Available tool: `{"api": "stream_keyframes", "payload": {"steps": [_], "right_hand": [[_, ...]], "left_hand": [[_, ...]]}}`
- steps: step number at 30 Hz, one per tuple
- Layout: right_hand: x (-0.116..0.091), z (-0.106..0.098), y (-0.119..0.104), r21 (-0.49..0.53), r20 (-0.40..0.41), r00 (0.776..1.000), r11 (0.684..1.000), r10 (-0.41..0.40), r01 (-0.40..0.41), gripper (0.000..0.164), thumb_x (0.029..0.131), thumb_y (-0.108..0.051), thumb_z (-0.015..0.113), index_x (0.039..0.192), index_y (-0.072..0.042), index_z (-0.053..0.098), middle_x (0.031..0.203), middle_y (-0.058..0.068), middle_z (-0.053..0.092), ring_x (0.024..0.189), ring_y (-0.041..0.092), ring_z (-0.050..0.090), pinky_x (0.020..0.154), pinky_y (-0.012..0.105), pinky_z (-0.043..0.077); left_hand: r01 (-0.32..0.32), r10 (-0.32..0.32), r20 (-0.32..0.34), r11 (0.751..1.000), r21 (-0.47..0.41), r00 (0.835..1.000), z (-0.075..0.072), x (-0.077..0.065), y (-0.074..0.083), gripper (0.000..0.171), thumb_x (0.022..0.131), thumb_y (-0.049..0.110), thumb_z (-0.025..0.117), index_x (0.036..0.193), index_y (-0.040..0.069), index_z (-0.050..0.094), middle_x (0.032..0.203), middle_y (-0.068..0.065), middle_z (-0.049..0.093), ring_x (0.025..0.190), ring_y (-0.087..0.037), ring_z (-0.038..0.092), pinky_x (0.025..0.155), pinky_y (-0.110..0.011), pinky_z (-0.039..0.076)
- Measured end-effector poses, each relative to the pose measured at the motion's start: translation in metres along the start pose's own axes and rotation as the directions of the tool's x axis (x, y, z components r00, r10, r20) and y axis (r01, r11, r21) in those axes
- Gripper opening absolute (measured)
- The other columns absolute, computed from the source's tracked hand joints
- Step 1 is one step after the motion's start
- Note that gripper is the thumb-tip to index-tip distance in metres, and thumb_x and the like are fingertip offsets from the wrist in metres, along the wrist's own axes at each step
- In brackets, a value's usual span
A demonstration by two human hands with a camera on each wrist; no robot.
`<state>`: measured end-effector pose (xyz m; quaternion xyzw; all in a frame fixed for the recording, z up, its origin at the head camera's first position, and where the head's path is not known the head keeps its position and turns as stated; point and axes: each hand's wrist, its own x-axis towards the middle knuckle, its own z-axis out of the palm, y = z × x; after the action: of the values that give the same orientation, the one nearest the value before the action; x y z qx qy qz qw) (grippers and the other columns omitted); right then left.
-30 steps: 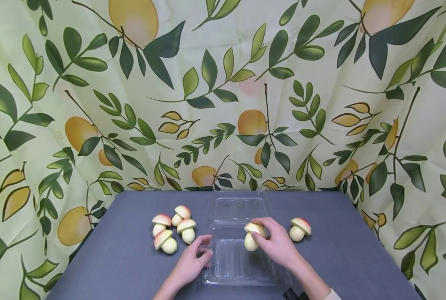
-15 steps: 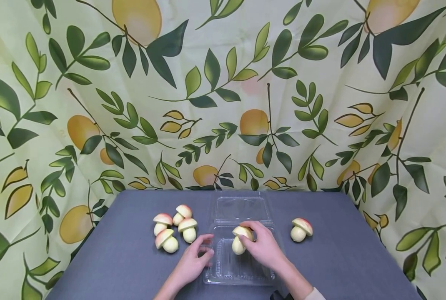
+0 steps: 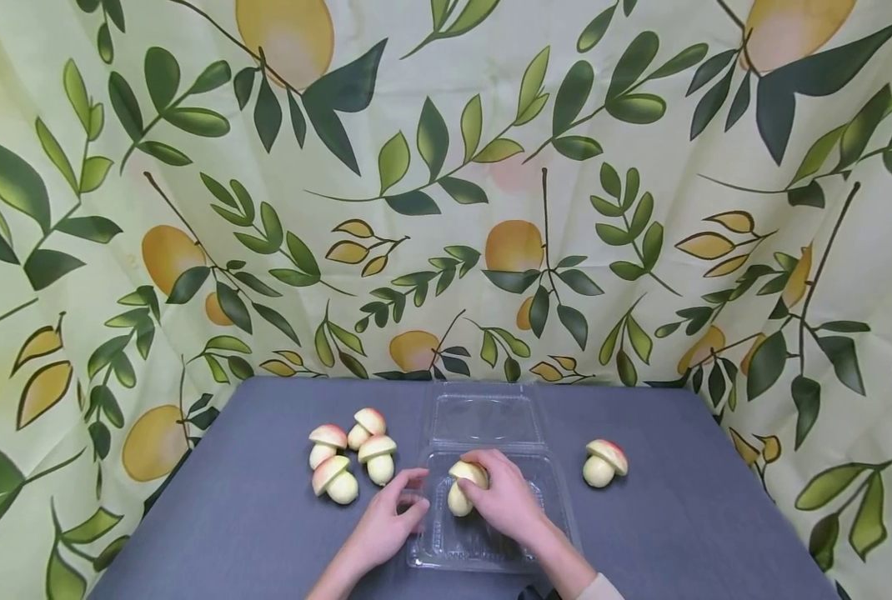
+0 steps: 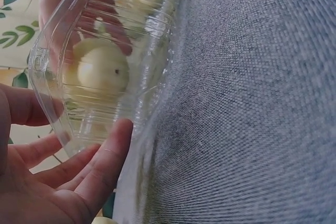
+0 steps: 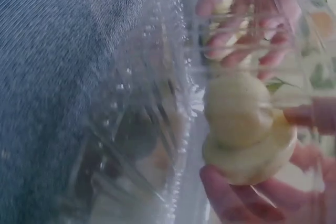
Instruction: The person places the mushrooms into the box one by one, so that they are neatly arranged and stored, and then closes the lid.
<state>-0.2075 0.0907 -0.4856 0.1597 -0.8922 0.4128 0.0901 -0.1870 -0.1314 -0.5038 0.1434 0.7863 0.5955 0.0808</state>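
My right hand (image 3: 502, 497) grips a mushroom-shaped piece (image 3: 460, 500) with a pale round stem and domed cap. It holds the piece low inside a clear plastic clamshell box (image 3: 483, 560). Through the clear wall, the left wrist view shows the round end of the stem (image 4: 100, 72), and the right wrist view shows fingers around the cap (image 5: 252, 166). My left hand (image 3: 386, 518) stays at the box's left side, its fingers spread and lightly bent against the rim and wall. Whether the piece touches the box floor, I cannot tell.
Several more mushroom-shaped pieces with reddish caps (image 3: 335, 479) lie left of the box. Another single piece (image 3: 605, 462) lies to its right. The box's lid (image 3: 487, 419) lies folded back on the grey tabletop (image 3: 663, 533). Leaf-patterned fabric (image 3: 446, 208) hangs behind.
My right hand has carried the mushroom-shaped piece leftward and slightly nearer, from the right part of the box to its left part. My left hand has stayed beside the rim.
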Motion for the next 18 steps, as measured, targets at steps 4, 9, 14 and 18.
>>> {"api": "stream_keyframes", "payload": {"steps": [4,9,14,18], "right_hand": [[0.001,0.007,0.0,-0.009,0.011,1.0,1.0,-0.014,0.014,0.033,0.088,-0.019,0.077,0.117,-0.005,0.071,0.11,0.003,0.067,0.1,0.022,0.063,0.084,0.038,0.053],[0.001,0.012,-0.003,-0.028,0.034,0.999,0.999,-0.021,0.022,0.033,0.087,-0.019,0.077,0.117,-0.005,0.071,0.11,0.004,0.067,0.101,0.025,0.063,0.085,0.04,0.053],[0.002,0.016,-0.006,-0.029,0.046,0.999,0.999,-0.016,0.017,0.036,0.087,-0.019,0.077,0.119,-0.004,0.071,0.111,0.006,0.066,0.101,0.026,0.063,0.085,0.042,0.053],[0.003,0.018,-0.007,-0.041,0.05,0.999,0.999,-0.004,0.006,0.038,0.087,-0.018,0.077,0.121,-0.005,0.071,0.112,0.006,0.066,0.101,0.025,0.063,0.085,0.043,0.053]], "left_hand": [[0.0,0.0,0.002,1.0,-0.003,1.0,0.0,0.0,0.0,0.044,0.102,0.008,0.059,0.144,-0.001,0.048,0.135,-0.03,0.053,0.106,-0.034,0.065,0.068,-0.03,0.06],[-0.018,0.018,-0.006,1.0,-0.006,1.0,0.0,-0.001,0.002,0.044,0.101,0.007,0.06,0.143,-0.002,0.049,0.135,-0.03,0.053,0.108,-0.034,0.065,0.069,-0.029,0.06],[-0.025,0.025,-0.01,1.0,-0.003,1.0,0.001,-0.001,0.002,0.043,0.101,0.007,0.06,0.142,-0.001,0.049,0.134,-0.03,0.053,0.107,-0.035,0.065,0.068,-0.029,0.06],[-0.016,0.016,-0.007,1.0,-0.003,1.0,0.0,-0.001,0.0,0.044,0.101,0.008,0.059,0.143,-0.001,0.049,0.134,-0.03,0.053,0.106,-0.034,0.065,0.068,-0.031,0.06]]}}
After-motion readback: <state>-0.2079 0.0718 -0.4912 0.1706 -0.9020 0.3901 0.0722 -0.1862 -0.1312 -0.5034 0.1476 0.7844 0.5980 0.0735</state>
